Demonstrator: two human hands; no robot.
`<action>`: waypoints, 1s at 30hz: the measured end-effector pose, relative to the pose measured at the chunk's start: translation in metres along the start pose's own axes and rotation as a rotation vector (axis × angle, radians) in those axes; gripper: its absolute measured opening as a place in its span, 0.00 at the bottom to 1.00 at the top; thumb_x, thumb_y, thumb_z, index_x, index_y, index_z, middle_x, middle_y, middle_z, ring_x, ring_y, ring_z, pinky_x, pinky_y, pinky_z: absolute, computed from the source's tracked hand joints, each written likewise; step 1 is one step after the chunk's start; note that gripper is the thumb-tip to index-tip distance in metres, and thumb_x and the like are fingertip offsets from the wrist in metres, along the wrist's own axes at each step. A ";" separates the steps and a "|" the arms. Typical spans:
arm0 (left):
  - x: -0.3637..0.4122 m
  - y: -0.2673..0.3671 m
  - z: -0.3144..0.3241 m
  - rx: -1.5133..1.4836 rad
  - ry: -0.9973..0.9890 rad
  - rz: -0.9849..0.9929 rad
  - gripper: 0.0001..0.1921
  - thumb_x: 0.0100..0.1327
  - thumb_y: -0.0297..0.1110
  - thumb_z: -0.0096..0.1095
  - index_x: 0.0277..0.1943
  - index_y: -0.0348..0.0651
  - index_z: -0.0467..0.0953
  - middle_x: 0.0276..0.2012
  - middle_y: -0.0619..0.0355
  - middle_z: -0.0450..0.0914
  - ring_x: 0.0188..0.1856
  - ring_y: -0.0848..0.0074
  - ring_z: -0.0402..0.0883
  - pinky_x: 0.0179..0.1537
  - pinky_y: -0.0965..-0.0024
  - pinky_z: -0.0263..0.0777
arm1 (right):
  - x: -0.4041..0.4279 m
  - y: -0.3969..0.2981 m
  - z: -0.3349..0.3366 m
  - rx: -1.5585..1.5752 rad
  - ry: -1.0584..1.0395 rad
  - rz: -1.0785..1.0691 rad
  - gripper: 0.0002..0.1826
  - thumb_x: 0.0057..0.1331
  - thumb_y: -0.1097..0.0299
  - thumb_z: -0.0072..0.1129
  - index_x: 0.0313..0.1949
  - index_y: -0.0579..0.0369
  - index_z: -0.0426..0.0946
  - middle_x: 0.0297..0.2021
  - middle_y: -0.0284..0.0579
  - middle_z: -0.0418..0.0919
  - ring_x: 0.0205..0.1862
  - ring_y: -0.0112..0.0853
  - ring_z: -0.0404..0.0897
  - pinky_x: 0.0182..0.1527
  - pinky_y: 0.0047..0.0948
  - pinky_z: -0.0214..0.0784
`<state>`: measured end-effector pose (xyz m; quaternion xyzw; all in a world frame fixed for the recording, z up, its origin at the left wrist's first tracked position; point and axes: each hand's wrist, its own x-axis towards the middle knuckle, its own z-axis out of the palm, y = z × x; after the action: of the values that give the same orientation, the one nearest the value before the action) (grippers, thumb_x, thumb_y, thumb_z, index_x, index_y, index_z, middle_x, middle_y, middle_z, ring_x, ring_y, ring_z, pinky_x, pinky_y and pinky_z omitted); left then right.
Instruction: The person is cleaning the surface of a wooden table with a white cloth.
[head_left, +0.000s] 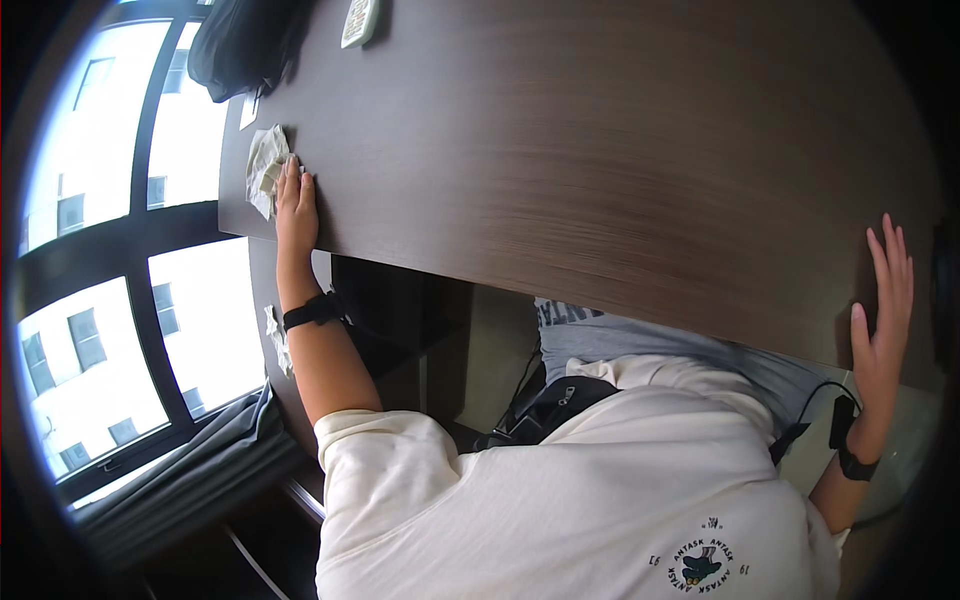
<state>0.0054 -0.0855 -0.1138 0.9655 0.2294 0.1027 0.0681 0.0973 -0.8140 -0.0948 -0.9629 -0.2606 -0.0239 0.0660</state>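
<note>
My left hand (297, 206) rests at the left end of a dark wood-grain table (562, 165). Its fingertips lie on the right edge of a crumpled whitish cloth or tissue (264, 169); whether they grip it cannot be told. Far to the right, my right hand (886, 300) is at the table's near right edge with its fingers extended and thumb apart, holding nothing. Black straps circle both wrists.
At the far left of the table lie a black bag or garment (244, 45) and a small white card-like item (250, 109). A pale tray-like object (360, 21) sits beyond. Windows (199, 300) and a dark curtain (202, 480) border the left side. Crumpled white pieces (277, 341) lie below the tabletop.
</note>
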 end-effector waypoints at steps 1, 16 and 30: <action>0.000 0.000 0.000 0.013 -0.030 -0.029 0.30 0.79 0.46 0.47 0.76 0.39 0.61 0.77 0.40 0.59 0.79 0.51 0.55 0.77 0.59 0.48 | 0.000 0.000 -0.001 -0.012 -0.006 -0.009 0.34 0.71 0.56 0.43 0.75 0.54 0.63 0.78 0.48 0.59 0.81 0.46 0.52 0.80 0.54 0.35; -0.145 0.313 0.017 -0.059 -0.173 0.614 0.50 0.66 0.64 0.61 0.76 0.29 0.58 0.77 0.32 0.55 0.79 0.37 0.51 0.76 0.38 0.44 | -0.002 -0.003 -0.002 0.037 0.047 0.025 0.35 0.62 0.65 0.51 0.71 0.49 0.70 0.76 0.45 0.63 0.79 0.46 0.56 0.79 0.58 0.38; -0.158 0.387 0.030 -0.242 -0.136 0.750 0.45 0.65 0.57 0.65 0.73 0.27 0.63 0.74 0.35 0.61 0.75 0.43 0.62 0.73 0.44 0.58 | -0.003 -0.006 -0.003 0.066 0.060 0.038 0.35 0.61 0.67 0.50 0.71 0.49 0.70 0.76 0.45 0.63 0.80 0.45 0.55 0.80 0.56 0.38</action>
<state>0.0404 -0.5026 -0.1003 0.9719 -0.1579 0.0826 0.1540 0.0921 -0.8110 -0.0912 -0.9638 -0.2410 -0.0428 0.1060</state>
